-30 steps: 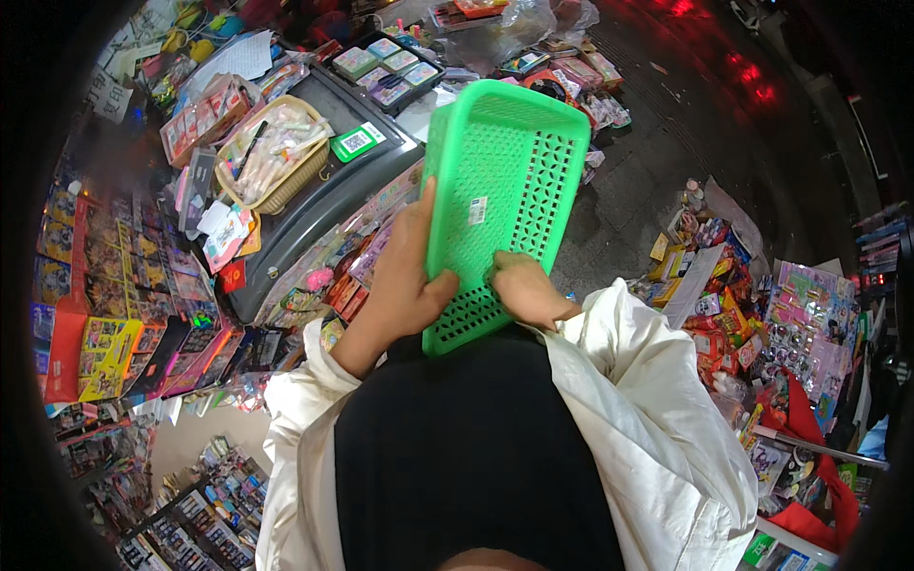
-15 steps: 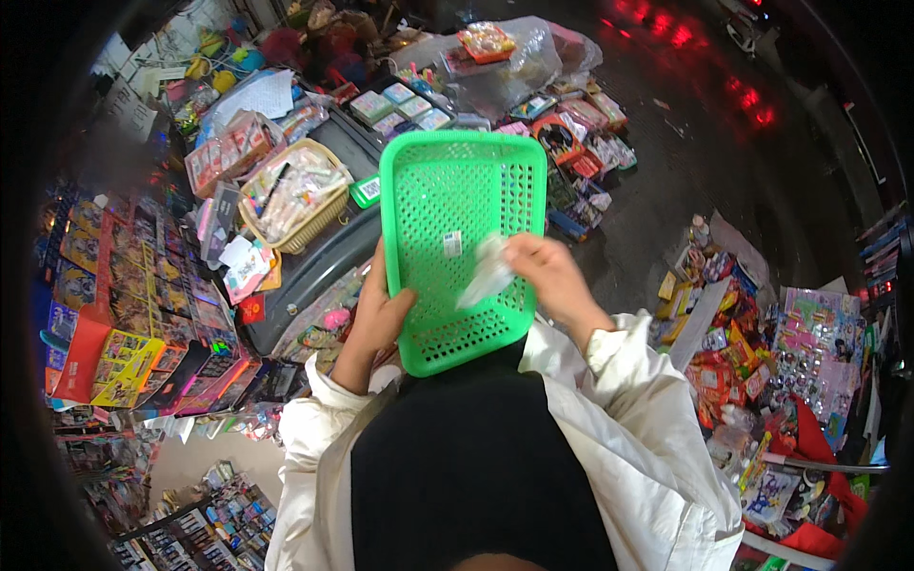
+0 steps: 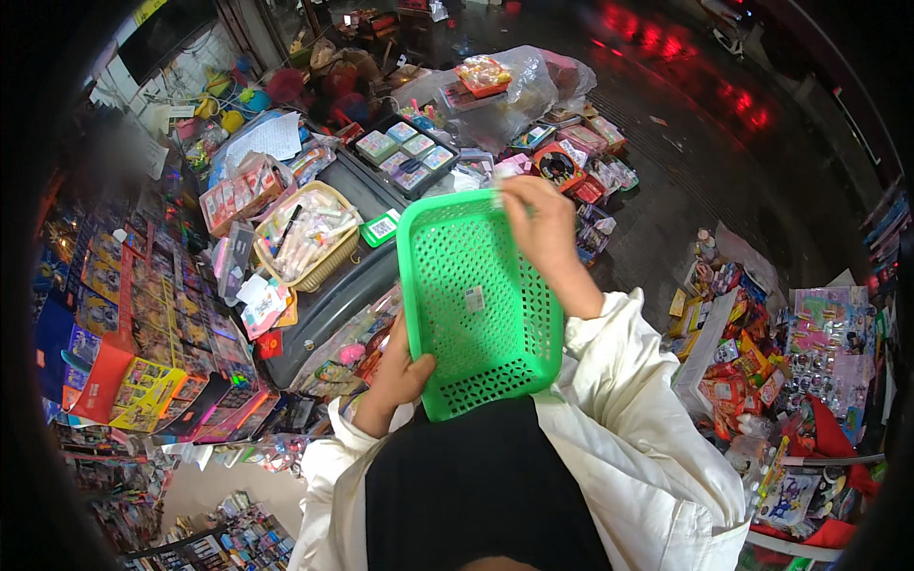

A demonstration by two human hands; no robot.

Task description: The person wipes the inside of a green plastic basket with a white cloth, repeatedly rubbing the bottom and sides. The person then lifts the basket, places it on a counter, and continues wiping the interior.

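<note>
A green plastic basket (image 3: 466, 257) with perforated walls and a small white label inside tilts in front of my body. My left hand (image 3: 398, 376) grips its left side, the thumb over the rim and the other fingers behind it. At the basket's far right rim, my right hand (image 3: 543, 224) is closed with fingertips pinched together. A bit of white wipe (image 3: 499, 177) shows at those fingertips; most of it is hidden by the hand.
To the left, a tan basket (image 3: 328, 268) of pens and small packets stands beside a dark bin lid (image 3: 328, 309). Boxed goods (image 3: 143, 314) fill the left side. Packaged goods (image 3: 743, 357) lie on the right. A dark wet floor (image 3: 685, 181) stretches beyond.
My right hand has moved from inside the basket up to its far right rim with the white wipe. The basket sits lower and slightly further right in the view, still in my left hand.
</note>
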